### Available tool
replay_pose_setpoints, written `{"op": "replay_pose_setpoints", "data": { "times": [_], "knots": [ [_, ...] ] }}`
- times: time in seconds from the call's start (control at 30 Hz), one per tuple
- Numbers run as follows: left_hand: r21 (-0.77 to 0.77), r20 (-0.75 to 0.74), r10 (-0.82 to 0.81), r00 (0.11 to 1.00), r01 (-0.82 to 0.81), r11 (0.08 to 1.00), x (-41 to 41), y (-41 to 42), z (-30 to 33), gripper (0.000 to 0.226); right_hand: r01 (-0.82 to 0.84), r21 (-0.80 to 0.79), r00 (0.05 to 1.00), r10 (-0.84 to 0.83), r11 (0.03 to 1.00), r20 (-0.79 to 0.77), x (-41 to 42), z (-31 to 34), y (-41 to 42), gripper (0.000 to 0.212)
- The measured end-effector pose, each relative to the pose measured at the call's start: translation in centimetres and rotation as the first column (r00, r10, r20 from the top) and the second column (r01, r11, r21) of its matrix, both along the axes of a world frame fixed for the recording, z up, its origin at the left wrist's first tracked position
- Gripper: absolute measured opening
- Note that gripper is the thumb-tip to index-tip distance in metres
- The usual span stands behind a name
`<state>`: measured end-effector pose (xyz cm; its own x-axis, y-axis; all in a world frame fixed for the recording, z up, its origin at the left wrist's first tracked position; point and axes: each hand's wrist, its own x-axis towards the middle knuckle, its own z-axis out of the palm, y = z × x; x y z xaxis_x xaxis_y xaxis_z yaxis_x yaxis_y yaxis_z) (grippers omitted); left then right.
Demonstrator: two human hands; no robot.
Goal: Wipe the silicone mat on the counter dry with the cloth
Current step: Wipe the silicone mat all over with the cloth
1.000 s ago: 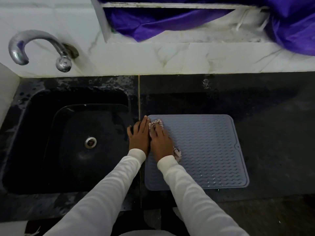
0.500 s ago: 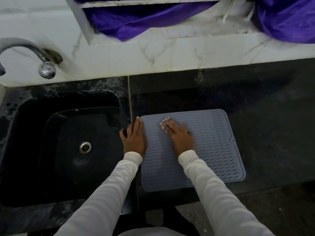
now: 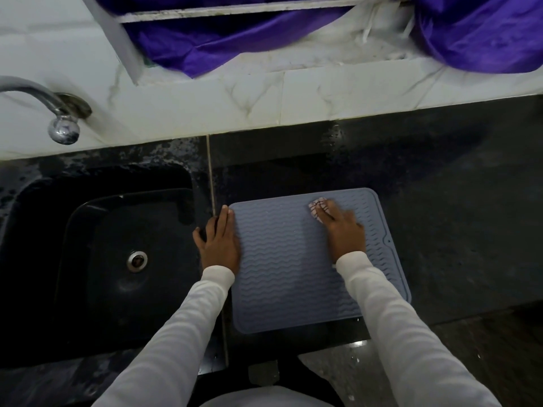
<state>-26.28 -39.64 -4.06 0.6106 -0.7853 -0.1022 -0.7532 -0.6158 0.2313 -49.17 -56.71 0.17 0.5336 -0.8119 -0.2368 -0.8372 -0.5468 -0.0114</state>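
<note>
Left hand (image 3: 219,240): flat and open, fingers together and pointing away from the person, palm down on the left edge of the mat, partly on the dark worktop strip beside the sink; it holds nothing.
Right hand (image 3: 343,230): palm down on the far right part of the mat, fingers spread over the cloth and pressing it onto the mat; slightly blurred.
Cloth (image 3: 318,207): small, pale with dark stripes, bunched under the right fingers; only a corner shows past the fingertips, near the mat's far edge.
Silicone mat (image 3: 288,265): grey-blue, rectangular with rounded corners and a wavy ribbed surface, lying flat on the worktop just right of the sink; its near edge lies close to the worktop's front edge.
Worktop (image 3: 440,215): black stone, speckled with moisture near the back wall.
Sink (image 3: 123,254): black basin to the left of the mat, metal drain in its floor.
Tap (image 3: 58,118): chrome, mounted on the white marble wall above the sink.
Sleeves (image 3: 182,327): white, long, covering both arms to the wrists.
Purple fabric (image 3: 235,36): draped in the wall opening above.
</note>
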Motion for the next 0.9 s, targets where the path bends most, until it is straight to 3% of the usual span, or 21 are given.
{"op": "replay_pose_setpoints", "data": {
  "times": [0.33,0.53,0.73,0.83,0.9],
  "knots": [
    [0.018,0.007,0.024,1.000,-0.024,1.000,-0.2,-0.2,-0.3,0.063,0.161,-0.045,0.987,-0.162,0.986,-0.022,-6.6,0.6,-4.8,0.065],
    [0.009,-0.003,0.034,0.999,-0.034,0.999,-0.5,-0.3,-0.2,0.063,0.223,-0.067,0.974,-0.220,0.973,0.045,-8.0,0.5,-6.2,0.057],
    [0.012,-0.055,0.040,0.998,-0.039,0.999,-0.8,-0.2,0.3,0.062,0.405,0.115,0.831,-0.418,0.907,0.368,-3.9,2.4,-6.5,0.030],
    [0.001,-0.081,0.047,0.996,-0.047,0.999,-0.7,-0.1,0.4,0.063,0.225,0.128,0.767,-0.257,0.966,0.588,1.3,4.0,-3.7,0.037],
    [0.021,-0.098,0.040,0.994,-0.038,0.999,-0.6,-0.1,0.3,0.067,0.109,0.170,0.738,-0.194,0.979,0.646,5.6,4.4,0.0,0.044]
  ]
}}
